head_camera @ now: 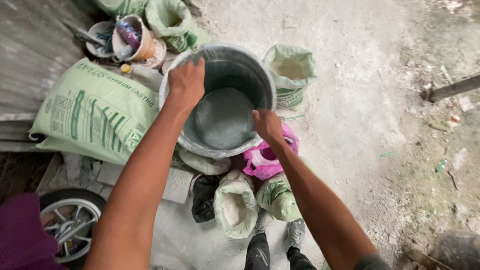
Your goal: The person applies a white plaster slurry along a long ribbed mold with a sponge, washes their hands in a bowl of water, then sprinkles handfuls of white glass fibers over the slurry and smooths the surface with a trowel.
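My left hand (186, 80) gripping the far rim of a round grey metal bucket (220, 100) tilted over the dusty floor, my right hand (267, 125) closed on its near rim, fingers seemingly curled inside, pale green powder sacks (95, 112) beside it

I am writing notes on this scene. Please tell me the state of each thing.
Bucket: tilted, grey mix inside.
Left hand: gripping the bucket rim.
Right hand: gripping the near rim.
Large green sack: closed, lying flat.
Small green sack: open.
Pink bag: open.

dull grey metal bucket (220, 70), woven plastic sack (95, 112), rough concrete floor (350, 75)
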